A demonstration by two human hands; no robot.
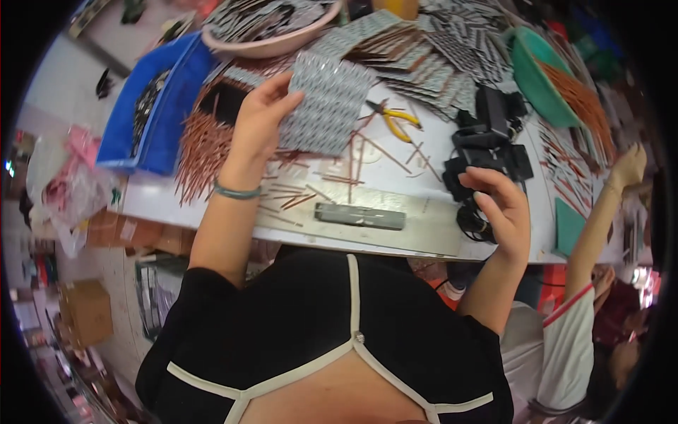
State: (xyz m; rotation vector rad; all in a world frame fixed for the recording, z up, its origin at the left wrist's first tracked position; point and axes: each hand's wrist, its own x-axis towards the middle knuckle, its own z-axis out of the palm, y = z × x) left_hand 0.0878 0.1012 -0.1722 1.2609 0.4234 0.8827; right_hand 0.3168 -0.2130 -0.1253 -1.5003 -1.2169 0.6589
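Observation:
My left hand (267, 113) grips a flat grey panel (326, 106) by its left edge, thumb across the face; rows of small repeated marks cover it. The panel is held over the table, tilted a little. My right hand (498, 208) is raised at the right with fingers apart and nothing in it, beside a cluster of black power adapters (487, 152) and coiled cable. Pliers with yellow handles (397, 121) lie just right of the panel. Before me a grey metal bar (360, 216) rests on a pale metal plate (431, 226).
Loose copper-coloured strips (205, 152) are heaped at the left, near a blue bin (187, 99). A pink basin (272, 46) and stacked similar panels (424, 71) stand at the back. At the right are a green basin (540, 78) and another person's arm (597, 212).

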